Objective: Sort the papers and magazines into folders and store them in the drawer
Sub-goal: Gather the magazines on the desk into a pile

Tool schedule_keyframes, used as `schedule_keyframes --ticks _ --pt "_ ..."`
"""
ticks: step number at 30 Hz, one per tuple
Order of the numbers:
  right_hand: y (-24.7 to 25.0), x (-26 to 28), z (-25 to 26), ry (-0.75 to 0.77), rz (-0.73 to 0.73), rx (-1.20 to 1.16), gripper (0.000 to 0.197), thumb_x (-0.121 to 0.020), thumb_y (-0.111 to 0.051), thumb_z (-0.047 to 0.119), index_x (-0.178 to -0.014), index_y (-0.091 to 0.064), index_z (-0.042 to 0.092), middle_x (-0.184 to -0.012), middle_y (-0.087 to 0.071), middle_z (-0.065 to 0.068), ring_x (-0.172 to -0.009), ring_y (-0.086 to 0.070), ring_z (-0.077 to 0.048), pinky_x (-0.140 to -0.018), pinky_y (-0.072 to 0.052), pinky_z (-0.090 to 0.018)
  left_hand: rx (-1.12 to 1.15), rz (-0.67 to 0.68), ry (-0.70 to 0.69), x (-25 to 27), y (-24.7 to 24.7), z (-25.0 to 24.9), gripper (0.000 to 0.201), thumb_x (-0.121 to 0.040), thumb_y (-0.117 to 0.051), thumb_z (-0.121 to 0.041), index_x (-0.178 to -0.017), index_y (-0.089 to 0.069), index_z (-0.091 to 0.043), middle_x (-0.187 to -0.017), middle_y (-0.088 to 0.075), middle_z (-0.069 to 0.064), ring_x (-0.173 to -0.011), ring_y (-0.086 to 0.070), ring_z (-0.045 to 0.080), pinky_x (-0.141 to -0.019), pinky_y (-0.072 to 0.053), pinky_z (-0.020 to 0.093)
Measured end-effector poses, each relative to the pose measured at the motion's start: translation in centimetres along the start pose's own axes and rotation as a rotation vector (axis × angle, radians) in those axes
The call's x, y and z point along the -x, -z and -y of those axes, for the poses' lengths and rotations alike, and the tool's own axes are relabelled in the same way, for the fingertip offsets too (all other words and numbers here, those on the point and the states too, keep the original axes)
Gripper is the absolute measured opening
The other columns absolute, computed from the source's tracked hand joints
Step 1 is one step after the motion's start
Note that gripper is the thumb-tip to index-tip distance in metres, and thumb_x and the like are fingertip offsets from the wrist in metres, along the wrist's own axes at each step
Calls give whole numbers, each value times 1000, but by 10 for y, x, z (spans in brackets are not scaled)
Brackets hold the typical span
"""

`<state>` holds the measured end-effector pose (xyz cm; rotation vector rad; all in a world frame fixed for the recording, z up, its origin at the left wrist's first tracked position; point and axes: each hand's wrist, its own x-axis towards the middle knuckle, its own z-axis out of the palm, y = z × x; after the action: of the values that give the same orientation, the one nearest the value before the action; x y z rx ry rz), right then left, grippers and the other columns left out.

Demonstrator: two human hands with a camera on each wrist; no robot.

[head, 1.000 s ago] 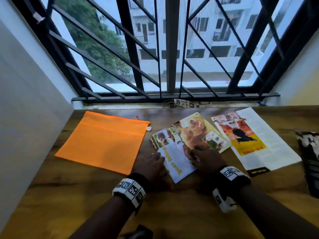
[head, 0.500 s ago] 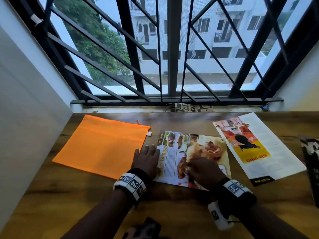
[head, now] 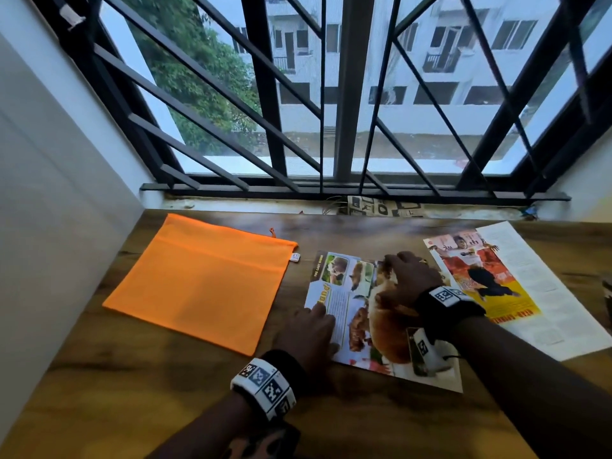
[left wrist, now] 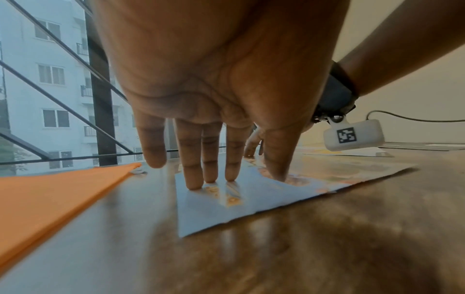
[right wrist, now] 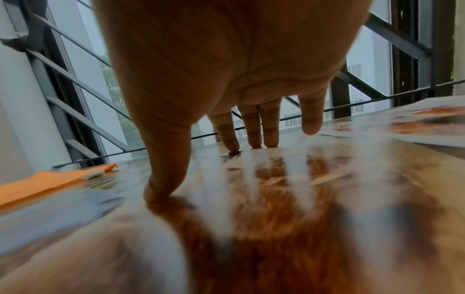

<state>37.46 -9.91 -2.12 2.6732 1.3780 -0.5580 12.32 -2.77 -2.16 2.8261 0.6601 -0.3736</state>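
A glossy magazine page [head: 351, 293] with animal photos lies flat on the wooden table [head: 165, 392]. My left hand [head: 309, 329] presses its near-left part with straight fingers [left wrist: 193, 179]. My right hand [head: 409, 276] rests on the page's far part, fingertips [right wrist: 254, 139] and thumb down on the paper [right wrist: 276, 189]. An orange fabric folder [head: 202, 283] lies flat to the left, apart from the page, and shows at the left edge in both wrist views [left wrist: 50, 199] [right wrist: 37, 187]. A second printed page [head: 503, 286] with a yellow and red picture lies to the right.
A barred window [head: 331, 111] and its sill run along the table's far edge. A white wall [head: 49, 193] bounds the left side. A dark magazine edge [head: 607, 289] shows at the far right. A patterned paper [head: 381, 207] is tucked on the sill.
The animal page has turned from a slant to lie squarer to the table edge. My right hand has slid up toward its far edge; my left hand has shifted onto its near-left part.
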Motion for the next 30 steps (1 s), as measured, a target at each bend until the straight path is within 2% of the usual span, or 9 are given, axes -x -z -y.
schedule_keyframes --ticks 4,8,12,18,21,23,25,27,30 --pt "-3 7 -6 15 -3 118 85 -56 -61 79 -123 -45 29 -126 -43 -4 -109 -52 -29 -88 -49 -46 -63 7 52 -8 2 14 50 -91 -54 -51 -131 -48 -21 -139 -45 2 -121 -52 29 -114 -21 55" --pt "-19 34 -3 -35 -12 60 88 -58 -59 81 -123 -50 22 -125 -43 -8 -107 -55 -32 -90 -49 -43 -93 20 122 -22 1 22 74 -89 -51 -62 -147 -34 -19 -159 -26 4 -141 -33 28 -115 -20 54" --pt "-37 66 4 -63 7 19 89 -65 -60 76 -129 -50 16 -128 -45 -11 -110 -54 -32 -92 -50 -42 -167 76 168 -36 -2 25 97 -85 -51 -68 -155 -11 -13 -164 -7 11 -148 -16 36 -111 -25 58" --pt "-39 85 4 -14 9 11 56 -72 -62 63 -109 -60 21 -119 -50 -5 -103 -57 -27 -83 -52 -39 -221 83 202 -43 12 29 90 -84 -55 -66 -152 -20 -19 -161 -18 16 -145 -23 38 -111 -26 54" --pt "-32 78 -5 42 -18 -76 61 -70 -70 51 -125 -54 29 -140 -44 -9 -124 -48 -30 -96 -48 -41 -216 66 238 -30 7 22 92 -80 -53 -73 -147 -31 -14 -156 -30 17 -141 -31 37 -115 -14 60" --pt "-35 76 -8 93 14 -112 77 -70 -72 49 -140 -43 34 -158 -21 -7 -141 -30 -30 -107 -41 -43 -232 64 246 -20 1 16 97 -80 -52 -74 -149 -26 -11 -158 -25 19 -143 -27 38 -113 2 66" --pt "-38 78 -8 117 60 -79 85 -72 -69 54 -146 -32 38 -163 -8 0 -146 -22 -26 -108 -39 -44 -244 94 253 -15 -3 13 107 -79 -52 -75 -154 -14 -8 -162 -13 21 -148 -17 39 -110 12 68" --pt "-40 87 -5 109 74 -49 88 -74 -67 58 -149 -26 37 -163 -5 2 -148 -16 -23 -110 -36 -43 -237 136 237 -13 0 13 108 -82 -52 -72 -156 -6 -9 -163 -4 19 -150 -9 38 -110 12 68" --pt "-48 102 0 86 64 -45 91 -73 -65 63 -150 -22 37 -163 -6 3 -149 -14 -20 -113 -33 -43 -169 176 212 -14 4 16 85 -95 -50 -45 -156 -3 -10 -164 1 17 -150 -8 37 -115 -3 66"
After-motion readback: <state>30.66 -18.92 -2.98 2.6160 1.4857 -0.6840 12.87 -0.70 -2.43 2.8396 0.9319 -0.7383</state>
